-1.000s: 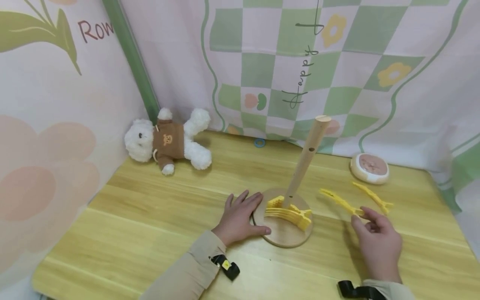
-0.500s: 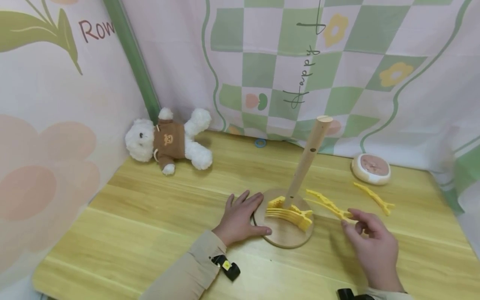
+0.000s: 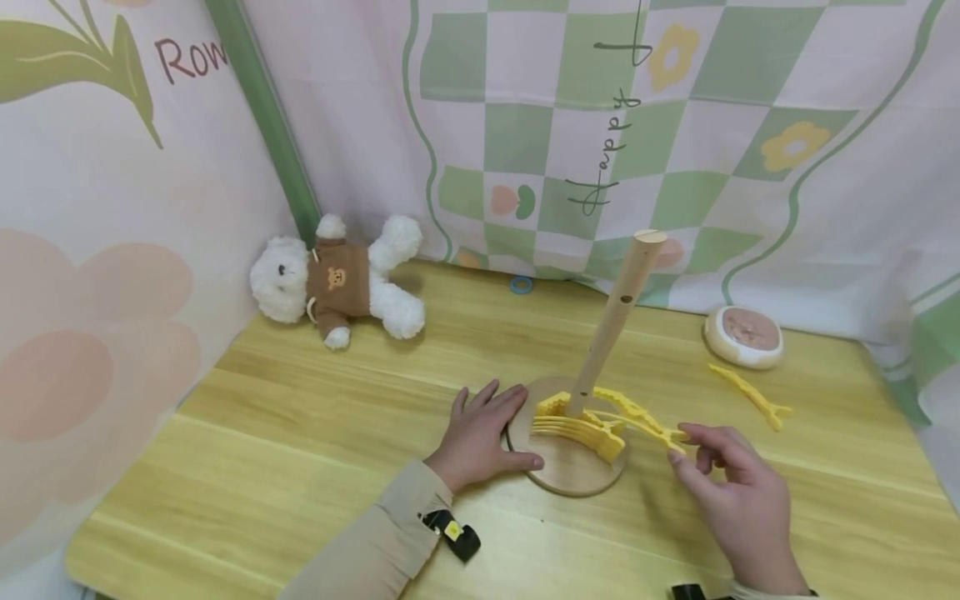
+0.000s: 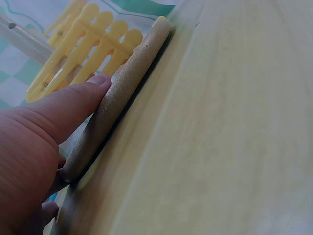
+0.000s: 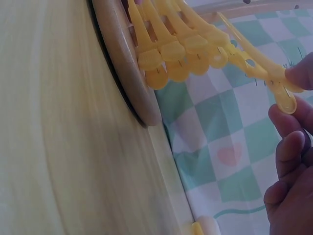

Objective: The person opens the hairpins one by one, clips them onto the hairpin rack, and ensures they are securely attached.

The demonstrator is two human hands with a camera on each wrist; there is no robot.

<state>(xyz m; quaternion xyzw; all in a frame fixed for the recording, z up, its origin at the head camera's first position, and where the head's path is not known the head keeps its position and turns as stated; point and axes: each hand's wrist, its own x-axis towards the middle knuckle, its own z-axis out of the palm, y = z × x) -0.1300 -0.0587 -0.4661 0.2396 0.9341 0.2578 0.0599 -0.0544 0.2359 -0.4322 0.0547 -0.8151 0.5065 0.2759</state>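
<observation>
My right hand [image 3: 738, 496] pinches the tail of a yellow hair clip [image 3: 639, 414] between thumb and fingertips, its two long prongs spread apart. In the right wrist view, that clip [image 5: 254, 66] reaches toward several similar yellow clips [image 5: 181, 46]. These clips sit side by side on a round wooden base [image 3: 566, 479], around the foot of an upright wooden pole [image 3: 613, 321]. My left hand [image 3: 477, 440] rests on the left side of the base, fingers spread along its rim. In the left wrist view, the thumb [image 4: 80, 100] presses near the base edge beside the clips.
One more yellow hair clip [image 3: 750, 396] lies on the table [image 3: 300, 467] to the right. Behind it stands a rounded white and pink device [image 3: 744, 336]. A white plush toy in a brown top [image 3: 337, 279] lies back left. A small blue ring [image 3: 521, 285] is near the curtain.
My right hand has moved left with the hair clip, from open table to the row of clips at the base. The clip's prongs have spread. My left hand stays put.
</observation>
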